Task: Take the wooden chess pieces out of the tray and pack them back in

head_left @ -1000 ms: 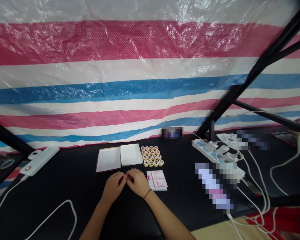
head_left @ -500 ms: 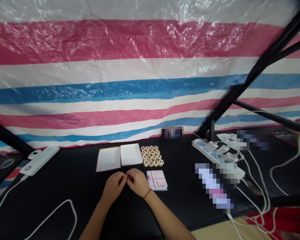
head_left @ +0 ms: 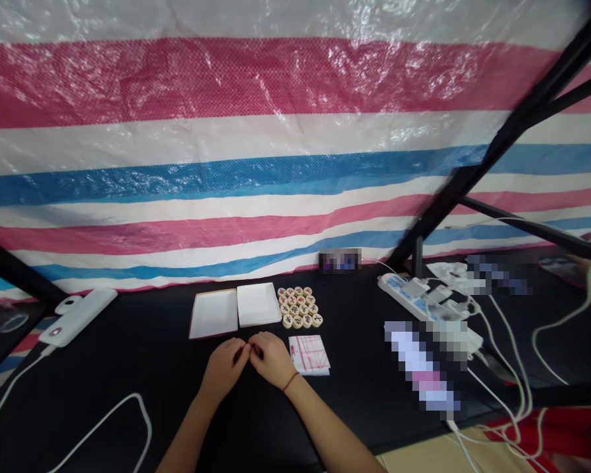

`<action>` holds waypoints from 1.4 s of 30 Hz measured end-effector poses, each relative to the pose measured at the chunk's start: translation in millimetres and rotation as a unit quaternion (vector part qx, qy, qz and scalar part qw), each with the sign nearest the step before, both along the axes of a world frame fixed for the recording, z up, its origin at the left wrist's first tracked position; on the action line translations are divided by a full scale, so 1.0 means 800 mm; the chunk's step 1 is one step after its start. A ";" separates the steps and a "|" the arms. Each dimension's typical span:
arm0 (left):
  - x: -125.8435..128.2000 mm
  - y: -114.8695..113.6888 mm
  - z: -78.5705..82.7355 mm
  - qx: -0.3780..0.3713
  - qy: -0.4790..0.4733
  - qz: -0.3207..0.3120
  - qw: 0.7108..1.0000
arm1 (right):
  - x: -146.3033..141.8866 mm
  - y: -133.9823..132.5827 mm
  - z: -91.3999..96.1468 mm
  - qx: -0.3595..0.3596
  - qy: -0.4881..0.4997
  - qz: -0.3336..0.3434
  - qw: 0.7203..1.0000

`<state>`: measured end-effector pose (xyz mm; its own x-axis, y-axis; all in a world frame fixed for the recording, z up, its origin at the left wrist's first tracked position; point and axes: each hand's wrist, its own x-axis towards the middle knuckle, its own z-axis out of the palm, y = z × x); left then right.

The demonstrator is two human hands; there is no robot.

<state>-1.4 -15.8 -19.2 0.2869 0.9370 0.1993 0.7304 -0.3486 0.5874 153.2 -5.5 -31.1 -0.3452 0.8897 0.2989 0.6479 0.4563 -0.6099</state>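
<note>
The left hand (head_left: 223,369) and the right hand (head_left: 272,360) point in at each other over the tabletop (head_left: 148,355), and their fingers touch. Both grips look curled, but I can't tell if they hold something. Past the hands lie two white trays (head_left: 236,311), side by side, long sides pointing away. Past the hands, more to the right, sits one tight patch of round chess pieces (head_left: 299,307), too small to count for sure. Just right of the hands lies one paper with red lines (head_left: 309,355).

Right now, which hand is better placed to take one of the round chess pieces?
Probably the right hand: it lies nearer the round chess pieces, while the left hand is farther away, on the other side of it.
</note>
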 end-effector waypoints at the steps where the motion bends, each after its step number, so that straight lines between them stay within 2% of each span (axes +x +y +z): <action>1: 0.000 0.000 0.000 -0.001 0.000 -0.001 1.000 | 0.000 0.000 0.000 -0.001 0.001 0.000 1.000; 42: 0.000 0.000 0.003 -0.020 -0.009 -0.001 1.000 | -0.001 -0.001 0.004 -0.007 -0.004 -0.001 1.000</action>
